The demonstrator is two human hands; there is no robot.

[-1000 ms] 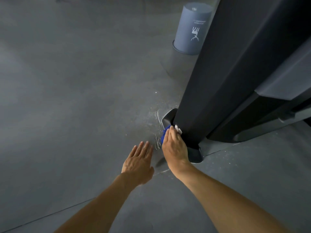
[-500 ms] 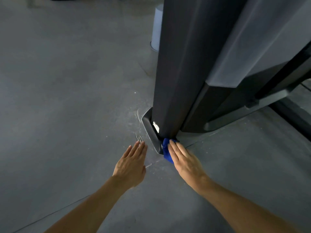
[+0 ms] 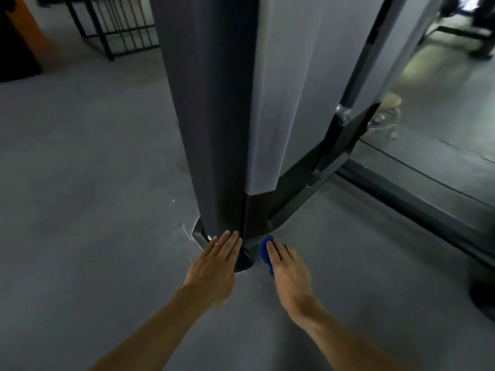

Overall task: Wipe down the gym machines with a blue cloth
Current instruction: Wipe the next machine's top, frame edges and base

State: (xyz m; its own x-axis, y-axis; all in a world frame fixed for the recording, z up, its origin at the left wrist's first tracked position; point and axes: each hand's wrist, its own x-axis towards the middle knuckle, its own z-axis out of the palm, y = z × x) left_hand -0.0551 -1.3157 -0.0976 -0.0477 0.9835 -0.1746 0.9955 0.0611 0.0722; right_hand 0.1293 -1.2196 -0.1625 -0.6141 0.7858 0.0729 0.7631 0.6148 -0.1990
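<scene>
A tall gym machine column (image 3: 214,108), dark grey on its left face and light grey on its right, rises from a black foot (image 3: 243,259) on the floor. My right hand (image 3: 288,266) lies flat with straight fingers on the blue cloth (image 3: 265,250), pressing it against the foot's right side. Most of the cloth is hidden under that hand. My left hand (image 3: 214,263) is flat, fingers straight, its fingertips touching the bottom of the column's dark face.
Grey floor (image 3: 80,210) spreads to the left and front. A black base rail (image 3: 415,210) runs from the column to the right. A black metal rack (image 3: 120,25) stands at the back left. A dark round object (image 3: 482,293) sits at the right edge.
The view has swung round the column toward its right side. My right hand slid the cloth from the foot's front corner to its right side. My left hand came forward onto the column's base.
</scene>
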